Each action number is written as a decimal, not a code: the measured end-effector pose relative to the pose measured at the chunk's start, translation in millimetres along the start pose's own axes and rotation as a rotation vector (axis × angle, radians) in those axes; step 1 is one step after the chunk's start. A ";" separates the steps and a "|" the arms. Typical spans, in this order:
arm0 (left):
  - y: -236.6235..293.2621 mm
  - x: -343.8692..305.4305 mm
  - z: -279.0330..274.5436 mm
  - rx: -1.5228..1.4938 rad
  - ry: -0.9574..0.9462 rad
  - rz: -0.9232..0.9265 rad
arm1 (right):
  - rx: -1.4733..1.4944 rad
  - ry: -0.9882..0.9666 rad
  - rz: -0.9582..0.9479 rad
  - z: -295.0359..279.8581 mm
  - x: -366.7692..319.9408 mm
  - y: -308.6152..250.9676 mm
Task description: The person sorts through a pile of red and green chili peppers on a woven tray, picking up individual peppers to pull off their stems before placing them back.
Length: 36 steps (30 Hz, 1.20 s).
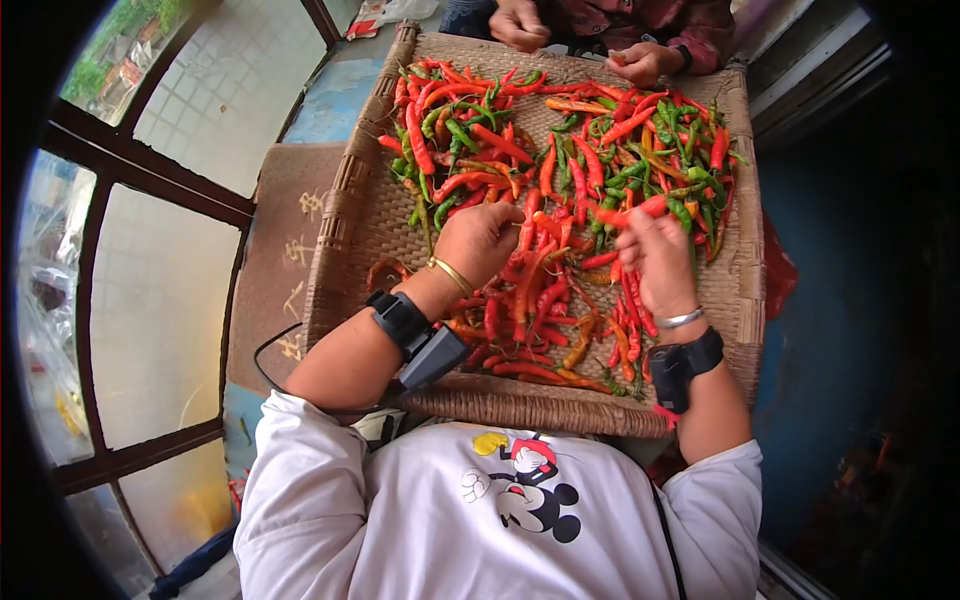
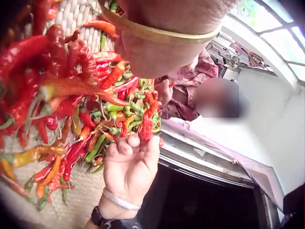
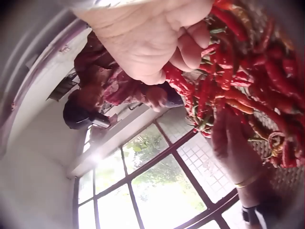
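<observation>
Red, orange and green chili peppers [image 1: 540, 290] lie heaped in a woven basket tray [image 1: 335, 240]. My right hand [image 1: 655, 255] pinches a red chili pepper [image 1: 640, 210] above the right side of the heap. That wrinkled pepper [image 2: 148, 121] also shows in the left wrist view, at the right hand's fingertips. Over the middle-left of the tray, my left hand [image 1: 480, 243] has its fingertips right at a red chili pepper [image 1: 529, 218]. In the right wrist view, the left hand [image 3: 234, 143] reaches in among the peppers; I cannot tell whether it grips one.
Another person's hands [image 1: 640, 62] are at the tray's far edge. A brown board with yellow characters [image 1: 285, 240] lies left of the tray, beside framed windows [image 1: 150, 310]. Bare weave [image 1: 745, 300] shows along the tray's right side.
</observation>
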<state>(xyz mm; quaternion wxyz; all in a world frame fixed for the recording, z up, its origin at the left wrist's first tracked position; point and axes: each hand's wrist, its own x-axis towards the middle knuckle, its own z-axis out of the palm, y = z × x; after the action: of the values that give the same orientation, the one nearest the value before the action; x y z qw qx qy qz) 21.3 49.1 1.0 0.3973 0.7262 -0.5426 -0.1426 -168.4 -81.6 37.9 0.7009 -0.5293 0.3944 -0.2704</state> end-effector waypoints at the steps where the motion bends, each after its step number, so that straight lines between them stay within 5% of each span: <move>1: 1.8 0.2 -0.7 -0.016 -0.015 -0.017 | 0.090 0.032 -0.025 -6.9 3.6 -6.2; 4: 13.7 -3.4 -0.4 -0.012 -0.197 0.041 | 0.299 0.042 -0.163 -29.0 13.4 -22.0; 6: 18.7 -7.2 0.4 0.011 -0.279 0.069 | 0.445 0.144 -0.142 -30.4 12.4 -27.9; 8: 21.1 -9.7 1.3 0.051 -0.380 0.240 | 0.414 0.007 -0.034 -25.8 3.1 -32.1; 12: 24.9 -12.6 1.2 0.017 -0.606 0.437 | -0.298 -0.355 0.114 -4.5 -10.2 -10.9; 15: 41.9 -16.1 -4.1 0.287 -0.892 0.473 | -0.377 -0.452 0.111 7.6 -16.3 -6.5; 19: 43.2 -20.4 -2.8 0.443 -0.923 0.425 | -0.453 -0.424 0.122 2.4 -11.1 6.2; 24: 26.9 -3.4 -14.9 0.864 -0.680 0.254 | -0.804 -0.590 -0.118 0.6 -10.8 26.1; 26: 12.4 3.1 -20.7 0.805 -0.644 0.240 | -0.841 -0.586 -0.108 9.0 -16.7 26.0; 28: 10.6 8.3 -26.4 0.865 -0.621 0.097 | -1.056 -0.699 -0.438 14.3 -19.6 33.3; 33: 23.9 -2.1 -16.5 0.636 -0.530 0.153 | -1.282 -0.701 -0.556 19.6 -24.7 45.4; 34: 27.3 -4.6 -14.6 0.635 -0.529 0.153 | -1.283 -0.701 -0.557 19.5 -24.8 45.1; 36: 39.7 -7.3 -15.8 0.699 -0.852 0.132 | -1.378 -0.722 -0.522 19.0 -25.2 44.0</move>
<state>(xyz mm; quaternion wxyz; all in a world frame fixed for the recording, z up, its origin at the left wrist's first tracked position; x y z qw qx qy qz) 1.9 58.7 38.6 -0.1139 0.6572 -0.7149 -0.2100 -167.9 -38.6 5.0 0.2167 -0.9702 0.0864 0.0653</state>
